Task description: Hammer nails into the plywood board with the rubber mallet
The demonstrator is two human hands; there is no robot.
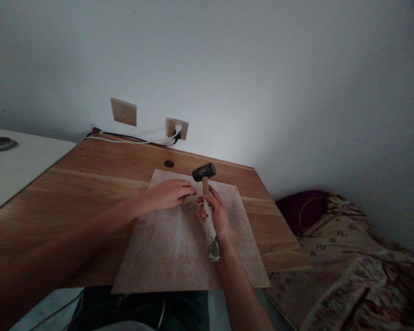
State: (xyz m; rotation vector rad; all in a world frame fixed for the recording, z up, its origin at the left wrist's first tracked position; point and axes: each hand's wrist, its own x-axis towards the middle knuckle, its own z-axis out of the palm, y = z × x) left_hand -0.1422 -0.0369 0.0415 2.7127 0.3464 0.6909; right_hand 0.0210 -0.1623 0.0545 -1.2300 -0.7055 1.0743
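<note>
My right hand (216, 212) is wrapped round the pale wooden handle of a hammer (207, 198); its black head points up and away. My left hand (169, 193) lies on a worn plywood board (179, 248) just left of the hammer, fingers pinched together near a small cluster of nails (189, 206). What the left fingertips pinch is too small to make out. The board lies on a brown wooden desk (89, 184).
A round cable hole (169, 163) sits in the desk behind the board. A wall socket (177, 128) with a white plug and cables (124, 138) is at the back. A white table (17, 161) stands left, and patterned fabric (348, 266) lies to the right.
</note>
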